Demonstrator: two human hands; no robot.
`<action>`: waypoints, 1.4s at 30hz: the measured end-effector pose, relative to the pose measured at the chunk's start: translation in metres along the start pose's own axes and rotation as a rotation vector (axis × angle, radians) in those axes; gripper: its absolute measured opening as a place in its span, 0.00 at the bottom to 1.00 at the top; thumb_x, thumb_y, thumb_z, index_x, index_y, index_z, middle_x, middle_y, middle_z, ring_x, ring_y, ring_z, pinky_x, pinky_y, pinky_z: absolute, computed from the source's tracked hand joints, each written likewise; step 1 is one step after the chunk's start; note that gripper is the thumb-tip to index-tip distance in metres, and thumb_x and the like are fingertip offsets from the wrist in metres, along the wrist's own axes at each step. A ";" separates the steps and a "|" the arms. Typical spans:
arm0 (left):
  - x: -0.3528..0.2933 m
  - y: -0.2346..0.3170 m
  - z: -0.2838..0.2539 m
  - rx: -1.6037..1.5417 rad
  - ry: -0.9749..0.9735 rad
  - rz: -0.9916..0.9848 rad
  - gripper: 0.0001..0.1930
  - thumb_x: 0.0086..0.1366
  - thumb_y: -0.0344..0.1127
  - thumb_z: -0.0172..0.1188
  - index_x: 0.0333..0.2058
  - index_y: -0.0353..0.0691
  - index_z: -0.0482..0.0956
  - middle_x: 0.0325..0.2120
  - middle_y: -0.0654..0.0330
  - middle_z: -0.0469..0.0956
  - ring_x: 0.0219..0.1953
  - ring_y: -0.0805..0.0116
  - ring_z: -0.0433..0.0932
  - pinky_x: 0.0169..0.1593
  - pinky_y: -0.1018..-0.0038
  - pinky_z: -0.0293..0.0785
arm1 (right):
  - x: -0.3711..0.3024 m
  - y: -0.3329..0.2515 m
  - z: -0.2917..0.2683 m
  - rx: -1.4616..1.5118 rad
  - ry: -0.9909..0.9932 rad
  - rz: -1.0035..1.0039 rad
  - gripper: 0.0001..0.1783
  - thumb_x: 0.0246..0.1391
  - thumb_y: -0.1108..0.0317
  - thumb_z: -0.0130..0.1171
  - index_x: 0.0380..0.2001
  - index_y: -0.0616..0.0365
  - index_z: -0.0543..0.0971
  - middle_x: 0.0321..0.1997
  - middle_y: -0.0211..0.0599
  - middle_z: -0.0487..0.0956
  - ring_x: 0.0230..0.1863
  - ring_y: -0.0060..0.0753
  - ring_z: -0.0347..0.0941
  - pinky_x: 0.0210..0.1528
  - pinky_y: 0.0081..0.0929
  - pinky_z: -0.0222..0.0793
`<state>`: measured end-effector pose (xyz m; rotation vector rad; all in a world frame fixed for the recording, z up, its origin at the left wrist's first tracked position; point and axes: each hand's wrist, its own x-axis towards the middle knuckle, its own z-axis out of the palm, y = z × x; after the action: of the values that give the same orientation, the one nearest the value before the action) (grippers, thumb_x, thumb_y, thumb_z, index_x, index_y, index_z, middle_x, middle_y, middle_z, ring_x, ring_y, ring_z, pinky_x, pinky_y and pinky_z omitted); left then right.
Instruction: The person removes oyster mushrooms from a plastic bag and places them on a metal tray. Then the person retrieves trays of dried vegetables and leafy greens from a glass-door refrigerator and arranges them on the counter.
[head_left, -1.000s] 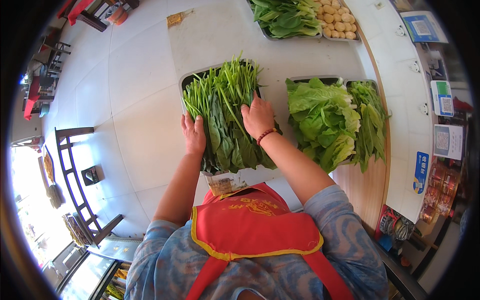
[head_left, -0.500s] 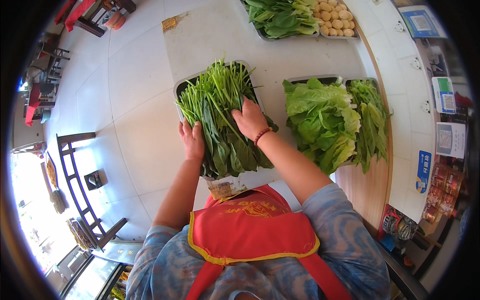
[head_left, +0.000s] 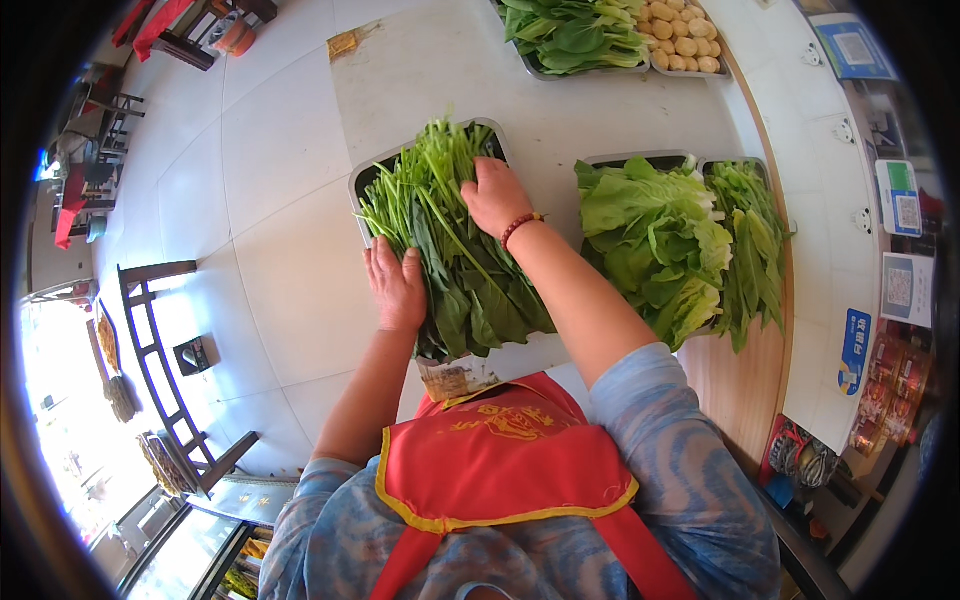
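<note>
A thick bundle of long-stemmed leafy greens lies in a metal tray in front of me, pale stems at the far end and dark leaves toward me. My left hand rests against the bundle's left side, fingers stretched out and thumb apart. On the right side, my right hand has its fingers curled into the stems, the fingertips partly hidden. A beaded bracelet circles my right wrist.
To the right, lettuce and a tray of narrow leafy greens stand side by side. Farther off are broad-leaved greens and a tray of small potatoes. A wooden-edged counter runs along the right; a dark chair stands left.
My right hand has shifted farther away along the stems, its fingers now curled in. The left hand has slid slightly right against the bundle, which looks gathered closer together.
</note>
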<state>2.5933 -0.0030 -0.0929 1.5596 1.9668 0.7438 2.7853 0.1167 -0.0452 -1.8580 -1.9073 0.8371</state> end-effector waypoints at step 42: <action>-0.007 -0.053 -0.056 -0.886 0.048 -0.620 0.17 0.67 0.30 0.57 0.53 0.32 0.72 0.41 0.55 0.79 0.40 0.65 0.79 0.44 0.70 0.78 | -0.064 -0.015 -0.017 0.027 -0.004 0.425 0.21 0.60 0.52 0.49 0.41 0.57 0.81 0.43 0.58 0.75 0.47 0.65 0.73 0.52 0.49 0.70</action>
<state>2.5190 -0.0256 -0.0895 0.3916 1.6287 1.1412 2.7892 0.0574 -0.0125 -2.2837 -1.5109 0.9834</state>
